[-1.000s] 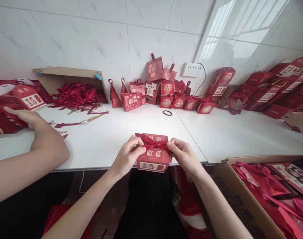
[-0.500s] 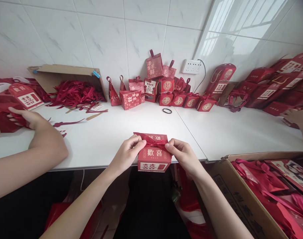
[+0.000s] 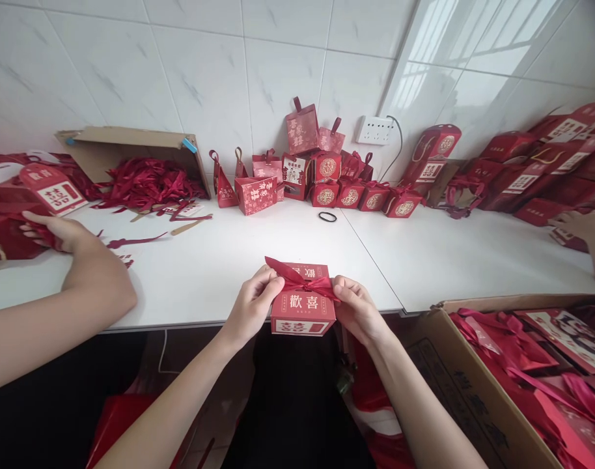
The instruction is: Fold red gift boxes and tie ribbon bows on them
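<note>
A red gift box (image 3: 303, 309) with pale lettering sits at the front edge of the white table, straight ahead of me. Across its top runs a red ribbon (image 3: 307, 284), knotted in the middle. My left hand (image 3: 256, 296) pinches the ribbon on the left of the knot, and one pointed end sticks up past the fingers. On the other side my right hand (image 3: 357, 305) is closed on the ribbon's right part, beside the box's top edge. The fingertips of both hands are partly hidden.
Finished-looking red boxes (image 3: 351, 194) line the wall below a power strip (image 3: 374, 130). A tipped carton (image 3: 131, 135) spills ribbons (image 3: 146, 182). Another person's hand (image 3: 58, 231) works at left, another (image 3: 575, 228) at far right. An open carton (image 3: 444, 339) stands front right.
Both hands have drawn slightly apart along the ribbon, with the right hand now farther out and more closed. The left ribbon end stands up more. The box stays in place.
</note>
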{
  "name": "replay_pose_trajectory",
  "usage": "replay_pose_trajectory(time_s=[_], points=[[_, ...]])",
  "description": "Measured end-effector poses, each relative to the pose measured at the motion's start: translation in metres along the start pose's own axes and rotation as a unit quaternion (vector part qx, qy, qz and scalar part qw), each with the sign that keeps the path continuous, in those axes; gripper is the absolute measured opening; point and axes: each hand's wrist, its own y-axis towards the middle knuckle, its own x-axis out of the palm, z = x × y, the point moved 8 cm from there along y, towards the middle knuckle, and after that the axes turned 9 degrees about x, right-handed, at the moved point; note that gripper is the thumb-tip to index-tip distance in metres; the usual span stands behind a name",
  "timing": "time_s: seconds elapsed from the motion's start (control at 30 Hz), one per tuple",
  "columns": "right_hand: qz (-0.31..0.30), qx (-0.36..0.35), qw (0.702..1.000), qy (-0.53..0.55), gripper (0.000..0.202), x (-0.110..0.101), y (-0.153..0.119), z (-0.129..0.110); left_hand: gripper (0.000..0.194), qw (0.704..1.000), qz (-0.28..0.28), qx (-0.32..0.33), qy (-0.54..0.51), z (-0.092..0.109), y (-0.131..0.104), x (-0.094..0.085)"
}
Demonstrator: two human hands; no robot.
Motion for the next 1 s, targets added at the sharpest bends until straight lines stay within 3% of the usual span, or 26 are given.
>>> replay_pose_trajectory(time_s=[0.1,0.23,0.33,0.4,0.47,0.6,0.87,1.0], points=[[0.012,-0.023,0.989,-0.148,0.040,-0.006,0.002,-0.022,0.035,0.999,0.010,-0.014,0.030,0.002,-0.001,-0.002],[0.075,-0.085,0.931,-0.348,0.038,0.002,0.020,-0.072,0.034,0.996,-0.021,-0.027,0.077,0.010,0.004,-0.001],[-0.028,-0.016,0.872,-0.488,0.037,0.037,0.047,-0.070,0.024,0.990,-0.037,-0.004,0.139,0.019,0.011,0.000],[-0.091,0.017,0.853,-0.514,0.028,0.057,0.059,-0.062,0.012,0.982,-0.027,0.043,0.182,0.030,0.014,-0.001],[-0.109,0.013,0.867,-0.486,0.015,0.067,0.064,-0.059,0.005,0.971,-0.026,0.104,0.212,0.040,0.014,0.002],[-0.087,-0.015,0.907,-0.411,0.012,0.064,0.064,-0.058,0.020,0.949,-0.069,0.181,0.248,0.051,0.007,0.015],[0.000,-0.025,0.926,-0.376,0.012,0.045,0.069,-0.060,0.036,0.940,-0.120,0.187,0.258,0.049,0.006,0.021],[0.110,-0.005,0.954,-0.280,0.027,0.005,0.051,-0.059,0.036,0.944,-0.132,0.157,0.258,0.050,0.009,0.021]])
